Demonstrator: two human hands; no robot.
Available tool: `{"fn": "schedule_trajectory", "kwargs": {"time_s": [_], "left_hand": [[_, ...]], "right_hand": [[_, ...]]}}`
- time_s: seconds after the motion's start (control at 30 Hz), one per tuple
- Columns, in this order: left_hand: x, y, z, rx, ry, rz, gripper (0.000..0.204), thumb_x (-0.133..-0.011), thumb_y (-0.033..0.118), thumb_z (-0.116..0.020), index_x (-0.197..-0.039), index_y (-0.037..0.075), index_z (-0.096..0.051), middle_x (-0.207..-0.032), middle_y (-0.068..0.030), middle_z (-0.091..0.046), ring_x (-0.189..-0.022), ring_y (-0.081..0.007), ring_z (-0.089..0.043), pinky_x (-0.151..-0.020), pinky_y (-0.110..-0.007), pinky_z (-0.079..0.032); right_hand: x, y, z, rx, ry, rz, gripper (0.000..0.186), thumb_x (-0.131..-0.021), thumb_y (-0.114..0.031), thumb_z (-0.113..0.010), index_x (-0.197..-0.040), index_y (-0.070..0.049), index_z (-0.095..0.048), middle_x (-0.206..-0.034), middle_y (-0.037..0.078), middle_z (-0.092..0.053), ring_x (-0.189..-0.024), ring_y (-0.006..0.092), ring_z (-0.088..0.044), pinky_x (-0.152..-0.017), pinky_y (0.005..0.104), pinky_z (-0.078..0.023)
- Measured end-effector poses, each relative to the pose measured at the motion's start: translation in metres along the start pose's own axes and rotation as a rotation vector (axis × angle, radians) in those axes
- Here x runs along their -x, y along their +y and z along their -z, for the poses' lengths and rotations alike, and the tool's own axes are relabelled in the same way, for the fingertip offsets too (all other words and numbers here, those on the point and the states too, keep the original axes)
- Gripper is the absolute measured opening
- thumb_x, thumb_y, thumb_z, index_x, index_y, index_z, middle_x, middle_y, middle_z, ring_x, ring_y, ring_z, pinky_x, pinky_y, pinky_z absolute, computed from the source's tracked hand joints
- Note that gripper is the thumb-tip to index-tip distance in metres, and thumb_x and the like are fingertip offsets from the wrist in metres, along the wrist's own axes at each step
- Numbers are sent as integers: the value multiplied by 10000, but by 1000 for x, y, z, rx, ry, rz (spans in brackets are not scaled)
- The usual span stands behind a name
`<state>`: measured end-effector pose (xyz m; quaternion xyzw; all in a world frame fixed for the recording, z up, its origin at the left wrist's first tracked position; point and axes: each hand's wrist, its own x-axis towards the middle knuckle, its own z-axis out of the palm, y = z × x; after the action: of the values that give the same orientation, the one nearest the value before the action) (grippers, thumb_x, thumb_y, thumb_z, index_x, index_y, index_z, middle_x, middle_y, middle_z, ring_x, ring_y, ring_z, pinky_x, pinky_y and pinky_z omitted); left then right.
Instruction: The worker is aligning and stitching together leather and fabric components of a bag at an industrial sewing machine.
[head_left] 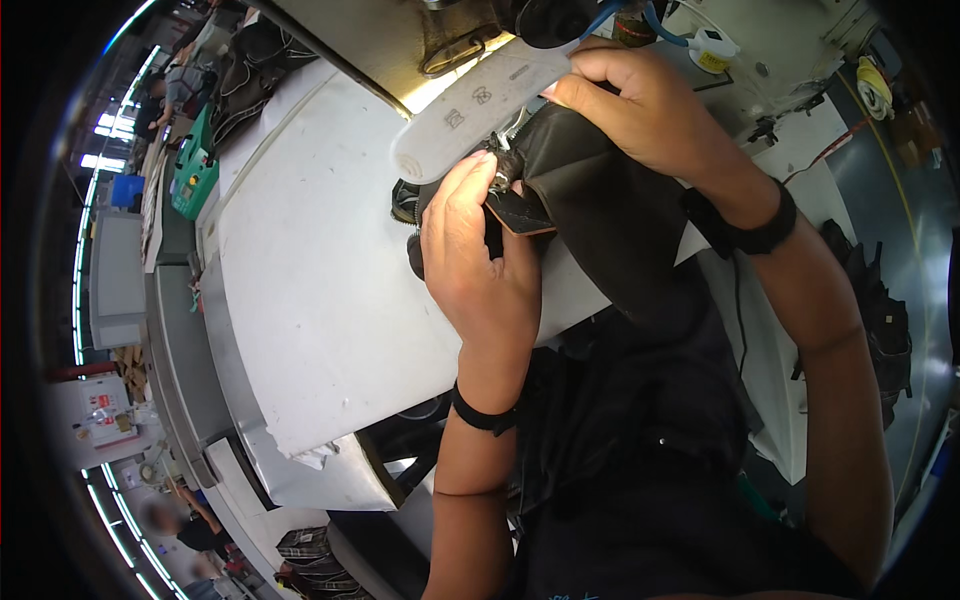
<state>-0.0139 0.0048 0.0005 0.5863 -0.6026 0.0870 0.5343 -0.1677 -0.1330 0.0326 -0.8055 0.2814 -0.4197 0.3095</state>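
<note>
- Closing on the bunched, zip-edged end of a dark piece (620, 190), the left hand (472, 245) has its fingers pressed together just below the pale bar (480, 110), seemingly to steady the layers.
- Pinching the same piece between thumb and forefinger, the right hand (655, 110) sits at the pale bar's right end, apparently to hold that edge taut; the bar covers part of this spot, so the exact grip is hard to judge.
- Slack material hangs below and right of the pale bar, probably so nothing drags.
- Left of the pale bar, the white counter (320, 290) extends, likely for support.
- Beyond the pale bar's right end stands a white container (712, 50), perhaps for easy reach.
- Far left of the pale bar: a green case (193, 165).
</note>
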Motion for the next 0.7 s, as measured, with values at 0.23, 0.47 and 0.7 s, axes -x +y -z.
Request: {"fn": "schedule_trajectory", "kwargs": {"time_s": [0.23, 0.47, 0.7], "left_hand": [[-2, -4, 1, 37, -8, 8, 268, -884, 29, -762, -1143, 5, -697, -1143, -156, -734, -1054, -308, -702, -943, -374, -532], [0, 1, -1, 24, 4, -18, 331, -854, -24, -726, -1182, -3, -687, -1177, -161, -707, -1086, -327, -678, -960, -407, -523], [8, 6, -1, -56, -45, -44, 442, -837, -106, -656, -1273, -26, -654, -1221, -172, -637, -1099, -335, -639, -938, -419, -515]], "right_hand": [[13, -5, 2, 230, 59, 260, 330, -951, -315, -725, -865, 4, -710, -819, 106, -680, -781, 249, -626, -779, 377, -466], [12, -5, 1, 98, 4, 123, 309, -920, -288, -731, -902, 20, -713, -880, 129, -708, -871, 261, -668, -834, 395, -482], [-15, -2, 0, -1, -167, -77, 293, -901, -276, -722, -916, 14, -755, -775, 107, -708, -755, 159, -647, -723, 313, -496]]}}
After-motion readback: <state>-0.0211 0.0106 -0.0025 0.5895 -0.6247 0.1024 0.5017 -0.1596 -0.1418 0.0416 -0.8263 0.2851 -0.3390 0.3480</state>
